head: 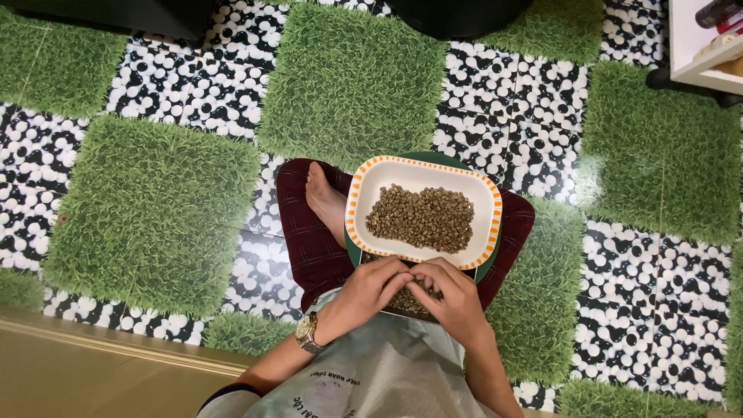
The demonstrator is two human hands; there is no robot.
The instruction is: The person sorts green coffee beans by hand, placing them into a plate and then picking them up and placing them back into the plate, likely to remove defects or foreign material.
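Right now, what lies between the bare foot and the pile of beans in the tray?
Head view: only the tray's orange-striped rim and bare white bottom lie between the foot and the beans.

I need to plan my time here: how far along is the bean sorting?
A pile of brownish-green beans already lies in the white orange-rimmed dish. The left hand and right hand are picking through more beans in a lower container on the lap. How many are left cannot be told.

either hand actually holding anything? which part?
Cannot tell for sure. Left hand and right hand meet fingertip to fingertip over small brown beans, below the white orange-rimmed rectangular dish; any pinched bean is hidden.
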